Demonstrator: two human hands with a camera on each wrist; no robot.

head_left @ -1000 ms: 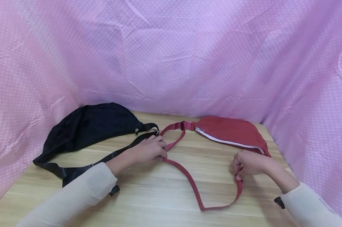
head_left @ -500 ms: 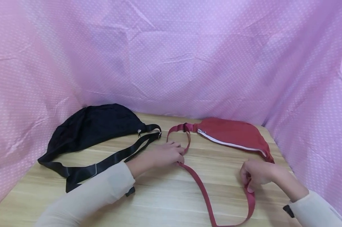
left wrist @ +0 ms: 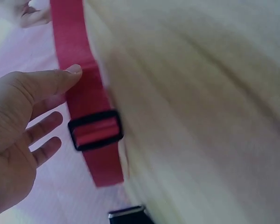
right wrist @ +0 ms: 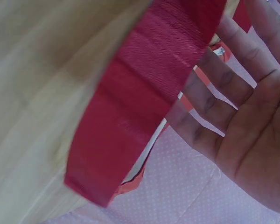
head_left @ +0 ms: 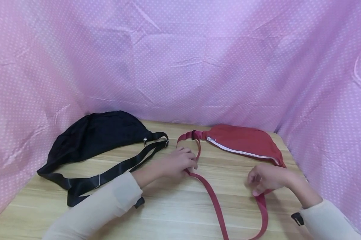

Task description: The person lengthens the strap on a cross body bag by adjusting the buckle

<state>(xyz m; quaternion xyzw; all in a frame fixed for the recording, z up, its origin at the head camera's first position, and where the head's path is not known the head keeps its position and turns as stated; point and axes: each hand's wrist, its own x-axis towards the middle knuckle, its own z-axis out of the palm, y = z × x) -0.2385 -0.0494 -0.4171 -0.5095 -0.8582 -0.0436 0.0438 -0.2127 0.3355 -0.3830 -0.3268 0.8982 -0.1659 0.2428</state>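
A red waist bag (head_left: 243, 140) with a white zip lies at the right back of the table. Its red strap (head_left: 214, 196) loops forward beyond the bottom edge of the head view. My left hand (head_left: 178, 162) pinches this strap, thumb in front and index finger behind, close to a black slider buckle (left wrist: 95, 129). Below the bag, my right hand (head_left: 268, 177) is beside the strap's other stretch (right wrist: 130, 107); its fingers are extended and spread in the right wrist view, not wrapped round the strap.
A black waist bag (head_left: 99, 136) lies on the left, its black strap (head_left: 120, 170) looped in front, partly under my left forearm. The wooden table (head_left: 168, 210) meets pink dotted cloth (head_left: 180, 66) at the back and sides.
My left hand has moved right with the red strap, away from the black strap's ring. My right hand, earlier curled round the strap, has loosened and spread its fingers.
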